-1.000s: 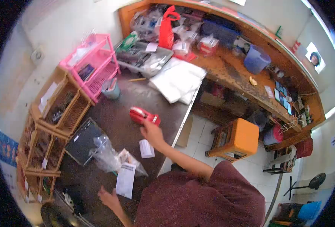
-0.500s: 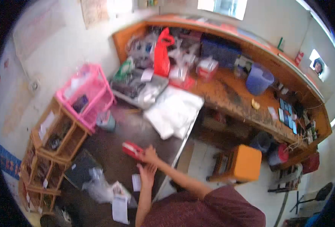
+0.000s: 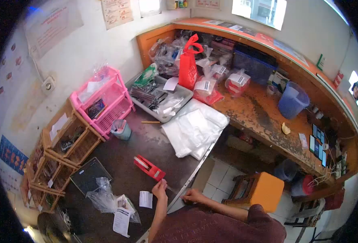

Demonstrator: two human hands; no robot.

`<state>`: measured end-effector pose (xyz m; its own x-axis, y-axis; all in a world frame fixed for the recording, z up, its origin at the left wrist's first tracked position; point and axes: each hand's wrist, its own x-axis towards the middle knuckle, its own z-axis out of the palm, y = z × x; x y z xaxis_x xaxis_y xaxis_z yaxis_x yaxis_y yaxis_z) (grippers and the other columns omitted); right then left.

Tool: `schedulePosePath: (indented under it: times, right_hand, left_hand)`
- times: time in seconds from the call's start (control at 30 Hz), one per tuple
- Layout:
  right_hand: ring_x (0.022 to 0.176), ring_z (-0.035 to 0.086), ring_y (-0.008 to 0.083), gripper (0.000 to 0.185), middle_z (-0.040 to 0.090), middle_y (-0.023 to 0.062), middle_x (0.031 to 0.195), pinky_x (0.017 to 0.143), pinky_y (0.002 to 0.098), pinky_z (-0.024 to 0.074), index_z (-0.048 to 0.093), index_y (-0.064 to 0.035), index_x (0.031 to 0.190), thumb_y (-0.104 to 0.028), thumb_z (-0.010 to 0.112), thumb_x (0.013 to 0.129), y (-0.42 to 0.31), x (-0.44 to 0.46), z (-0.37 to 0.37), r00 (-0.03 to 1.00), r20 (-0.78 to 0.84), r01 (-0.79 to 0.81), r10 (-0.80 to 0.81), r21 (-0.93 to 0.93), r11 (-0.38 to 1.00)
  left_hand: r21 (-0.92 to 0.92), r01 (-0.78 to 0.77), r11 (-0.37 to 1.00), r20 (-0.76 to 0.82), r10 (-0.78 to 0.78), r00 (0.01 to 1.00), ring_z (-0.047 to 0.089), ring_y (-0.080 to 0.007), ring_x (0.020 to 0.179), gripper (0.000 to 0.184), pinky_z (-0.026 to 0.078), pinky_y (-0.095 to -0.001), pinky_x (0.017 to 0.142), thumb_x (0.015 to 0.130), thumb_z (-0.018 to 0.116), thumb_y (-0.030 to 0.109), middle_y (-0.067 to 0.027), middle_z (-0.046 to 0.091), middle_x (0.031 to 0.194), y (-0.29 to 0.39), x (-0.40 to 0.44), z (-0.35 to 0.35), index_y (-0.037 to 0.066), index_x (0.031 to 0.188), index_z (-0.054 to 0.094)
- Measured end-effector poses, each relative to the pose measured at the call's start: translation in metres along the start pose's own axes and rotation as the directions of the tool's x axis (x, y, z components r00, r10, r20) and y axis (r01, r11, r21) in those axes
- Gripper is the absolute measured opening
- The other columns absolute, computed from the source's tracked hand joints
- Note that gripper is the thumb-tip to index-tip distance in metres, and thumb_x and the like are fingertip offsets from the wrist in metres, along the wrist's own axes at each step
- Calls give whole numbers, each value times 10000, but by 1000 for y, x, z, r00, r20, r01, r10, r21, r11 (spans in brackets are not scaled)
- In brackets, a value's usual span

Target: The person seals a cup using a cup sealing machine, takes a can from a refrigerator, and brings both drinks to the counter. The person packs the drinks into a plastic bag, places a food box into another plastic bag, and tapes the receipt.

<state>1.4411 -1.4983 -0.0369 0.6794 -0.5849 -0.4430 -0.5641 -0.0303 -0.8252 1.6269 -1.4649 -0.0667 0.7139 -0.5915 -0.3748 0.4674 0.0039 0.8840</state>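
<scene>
A red tape dispenser [image 3: 149,168] lies on the dark tabletop, angled toward me. My left hand [image 3: 160,189] is at its near end, with the fingers bunched together against it. To the right, by the table's edge, my right hand [image 3: 192,196] is closed in a pinch. A thin pale strip of tape [image 3: 172,189] shows between the two hands, running toward the right fingers. Left of my left hand lies a small printed paper slip [image 3: 146,199]. A clear plastic bag holding a packet [image 3: 127,206] rests beyond it, with a printed receipt [image 3: 122,222] on it.
White plastic bags [image 3: 195,127] are stacked near the table's right edge, beside a grey tray [image 3: 179,103] of cutlery. At left stand a pink rack [image 3: 108,109], a small bin [image 3: 121,130], wicker shelves [image 3: 61,162] and a black tablet-like panel [image 3: 91,176]. An orange stool [image 3: 266,190] is at right.
My right hand has moved away from the dispenser, rightward to the table's edge. My left hand has shifted slightly up to the dispenser's near end. The view has tilted and become sharper.
</scene>
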Motion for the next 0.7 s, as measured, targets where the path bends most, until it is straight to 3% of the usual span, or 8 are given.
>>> schedulePosePath:
  times: [0.1,0.17,0.2,0.3,0.43,0.57,0.67,0.7]
  right_hand:
    - [539,500,113,418,544,9,571,516,300,400,628,-71,666,-463,553,789,10,1,-1,993,45,111,-111,-2,994]
    - [545,485,77,415,527,-17,573,518,266,395,607,-64,666,-438,524,823,-7,-12,-3,959,250,125,-133,47,991]
    - [550,505,80,408,549,-15,587,504,248,393,612,-69,673,-430,511,835,-25,-13,-4,924,378,24,-64,109,994]
    - [485,457,45,380,515,-33,545,438,200,344,588,-86,665,-420,520,834,-71,-8,22,872,473,-8,-127,274,962]
    - [437,450,48,400,485,-23,513,394,208,338,549,-71,631,-401,498,852,-110,7,81,814,570,42,-115,139,989]
    - [388,493,87,436,503,20,483,364,235,368,544,-25,619,-384,487,859,-136,21,158,854,428,223,-296,213,951]
    - [389,530,141,484,520,61,426,380,290,409,600,-4,603,-416,501,838,-140,36,201,961,231,145,-150,40,989]
    - [423,558,200,559,552,75,464,445,333,445,617,-8,603,-516,486,794,-135,42,211,979,191,105,-68,-189,976]
  left_hand:
    - [128,-60,990,62,52,997,546,-94,645,257,435,-219,584,760,664,208,-42,611,737,10,-16,-15,-36,838,640]
    - [447,-125,886,46,117,992,527,-70,722,297,422,-208,678,803,613,251,-23,611,776,72,-61,-16,-26,907,635]
    - [291,-219,931,47,215,975,512,-67,734,300,400,-204,688,816,595,256,-11,605,795,86,-74,-20,-19,931,630]
    - [401,-325,856,-86,389,917,489,-76,741,205,395,-218,700,837,562,150,-15,568,806,119,-100,-66,-25,922,626]
    - [451,-339,825,-387,523,759,479,-82,733,160,385,-206,640,819,578,112,-32,523,816,130,-125,-139,-16,899,634]
    - [639,-385,666,-414,720,557,453,-93,669,157,370,-223,622,799,604,135,-49,536,733,155,-103,-194,-22,798,622]
    - [741,-239,627,-361,673,646,509,-177,808,211,411,-251,726,795,604,149,-89,508,895,128,-62,-244,42,977,620]
    - [788,-228,572,-316,694,647,511,-212,850,266,416,-287,742,778,628,179,-100,514,923,96,-39,-269,46,1008,608]
